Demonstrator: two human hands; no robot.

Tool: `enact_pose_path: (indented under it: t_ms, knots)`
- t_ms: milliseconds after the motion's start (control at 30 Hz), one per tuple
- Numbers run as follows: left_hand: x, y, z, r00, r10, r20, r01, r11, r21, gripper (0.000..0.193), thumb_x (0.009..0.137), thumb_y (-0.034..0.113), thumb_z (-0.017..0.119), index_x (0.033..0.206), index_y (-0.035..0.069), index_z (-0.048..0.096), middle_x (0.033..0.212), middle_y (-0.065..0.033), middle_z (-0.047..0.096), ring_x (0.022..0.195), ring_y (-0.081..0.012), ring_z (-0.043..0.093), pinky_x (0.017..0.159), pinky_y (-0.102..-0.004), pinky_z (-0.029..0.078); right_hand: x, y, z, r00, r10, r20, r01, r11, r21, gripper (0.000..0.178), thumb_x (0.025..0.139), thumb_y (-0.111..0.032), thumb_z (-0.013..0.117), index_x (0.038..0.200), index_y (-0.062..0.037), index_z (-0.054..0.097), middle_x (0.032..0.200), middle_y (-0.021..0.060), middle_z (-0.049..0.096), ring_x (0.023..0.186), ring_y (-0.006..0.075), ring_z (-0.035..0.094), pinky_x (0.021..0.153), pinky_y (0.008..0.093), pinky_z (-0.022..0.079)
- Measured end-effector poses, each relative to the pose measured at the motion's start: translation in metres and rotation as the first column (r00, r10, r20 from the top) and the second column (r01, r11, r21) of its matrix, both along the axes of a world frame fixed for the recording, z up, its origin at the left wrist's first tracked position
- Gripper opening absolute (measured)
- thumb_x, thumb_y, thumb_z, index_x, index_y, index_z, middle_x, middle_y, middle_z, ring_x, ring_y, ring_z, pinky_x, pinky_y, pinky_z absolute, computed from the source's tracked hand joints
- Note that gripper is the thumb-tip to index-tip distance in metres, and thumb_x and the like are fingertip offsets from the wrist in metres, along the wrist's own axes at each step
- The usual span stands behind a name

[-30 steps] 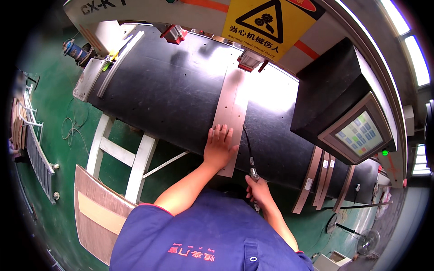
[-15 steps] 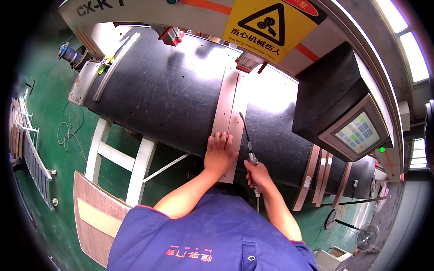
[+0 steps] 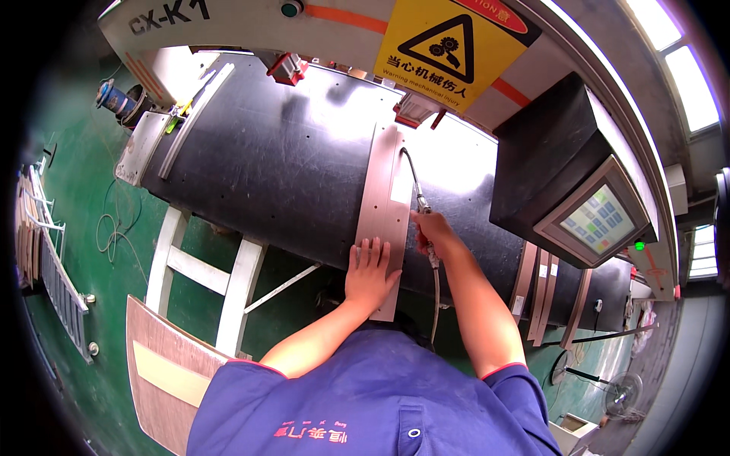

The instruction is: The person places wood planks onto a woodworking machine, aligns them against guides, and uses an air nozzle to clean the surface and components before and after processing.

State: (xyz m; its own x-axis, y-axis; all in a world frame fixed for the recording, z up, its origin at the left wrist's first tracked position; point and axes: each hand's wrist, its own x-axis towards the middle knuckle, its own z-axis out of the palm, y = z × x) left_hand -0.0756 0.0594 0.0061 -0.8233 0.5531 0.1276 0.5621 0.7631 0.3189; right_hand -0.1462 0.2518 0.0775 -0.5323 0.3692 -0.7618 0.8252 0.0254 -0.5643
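On the counter (image 3: 251, 144), the long board (image 3: 386, 216) could skid if I press unevenly; the blow gun (image 3: 423, 206), clamped in my right hand's (image 3: 436, 228) fingers, could scratch it if dipped. My left hand (image 3: 370, 280) lies flat on the board, fingers slightly apart.

Gloss Over Grain

The black worktop (image 3: 251, 152) is smooth and glossy, marked by fine scuffs (glare turns patches of it white). The pinkish-brown strip (image 3: 382, 224) looks like wood-faced board, smooth with a soft sheen. Shiny bare metal shows on the blow gun (image 3: 423, 204). The blue shirt (image 3: 365, 387) is matt cloth. The touchscreen (image 3: 598, 222) looks smooth and glassy; the brown board (image 3: 156, 391) carries wood grain; the green floor (image 3: 95, 300) has a slight, paint-like shine.
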Motion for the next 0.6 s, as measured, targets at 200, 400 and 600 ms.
enact_pose_path:
  t_ms: [200,400,600]
  knots:
    - [0.000,0.001,-0.007,1.000,0.011,-0.009,-0.011,0.999,0.038,0.070,0.091,0.052,0.053,0.144,0.008,0.041,0.147,-0.0155,0.042,0.139,-0.0355,0.036,0.115,-0.0537,0.023,-0.004,-0.004,0.002,0.999,-0.035,0.008,0.036,0.999,-0.002,0.036,0.095,-0.037,0.060,0.076,-0.0071,0.052,0.056,0.0064,0.053,0.040,0.0211,0.054,0.036,0.0341,0.040]
    - [-0.015,0.001,-0.004,0.999,0.021,-0.026,-0.019,0.997,0.078,0.069,0.089,0.050,0.057,0.142,0.008,0.043,0.142,-0.0147,0.045,0.136,-0.0349,0.038,0.115,-0.0532,0.024,0.079,-0.017,0.012,0.997,0.059,0.043,-0.057,0.997,-0.046,0.040,0.096,-0.039,0.058,0.072,-0.0080,0.051,0.056,0.0046,0.053,0.038,0.0185,0.053,0.034,0.0324,0.039]
    - [-0.042,0.010,-0.004,0.993,0.064,-0.095,-0.055,0.994,0.095,0.066,0.087,0.045,0.061,0.139,0.007,0.047,0.140,-0.0151,0.047,0.135,-0.0360,0.040,0.114,-0.0524,0.026,0.145,-0.039,0.022,0.976,0.117,0.183,-0.116,0.993,-0.016,0.038,0.097,-0.038,0.058,0.080,-0.0044,0.052,0.061,0.0048,0.055,0.044,0.0171,0.057,0.038,0.0308,0.043]
